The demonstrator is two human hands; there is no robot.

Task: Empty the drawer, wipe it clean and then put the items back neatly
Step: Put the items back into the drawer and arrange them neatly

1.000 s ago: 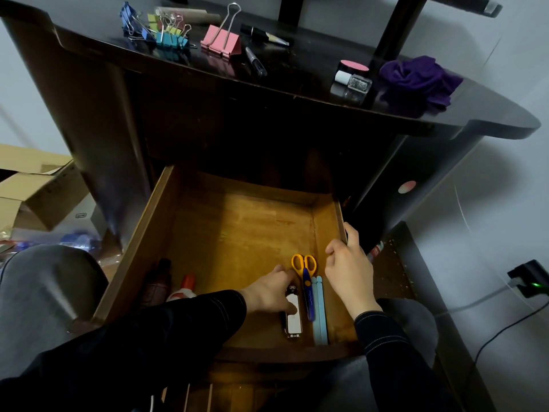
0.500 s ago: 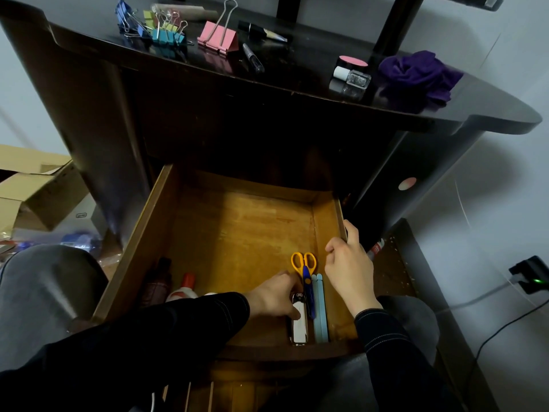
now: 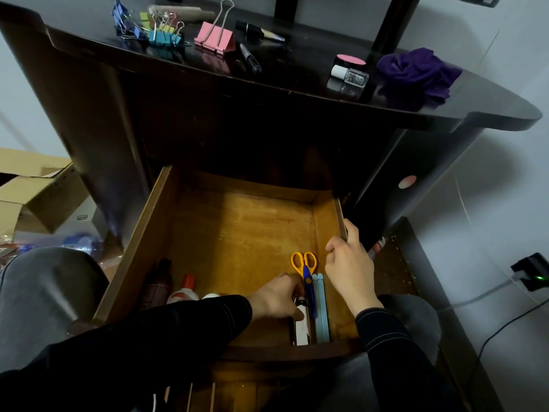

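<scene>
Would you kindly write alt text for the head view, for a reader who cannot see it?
A person's left hand holds a white item in an open wooden drawer, beside scissors and two blue sticks, while the right hand grips the drawer's right wall. Binder clips and a purple cloth sit on the dark desk above.

Drawer (image 3: 237, 233) centre, rear floor free; scissors (image 3: 303, 261), blue sticks (image 3: 322, 307) crowd right front; bottles (image 3: 157, 288) left front; desktop (image 3: 297, 77) overhangs rear.

Wooden drawer (image 3: 237, 233) is open. Orange scissors (image 3: 304, 264), blue sticks (image 3: 322, 310) and white gadget (image 3: 301, 330) sit parallel at 5 o'clock. Glue bottle (image 3: 185, 291) at 7.
</scene>
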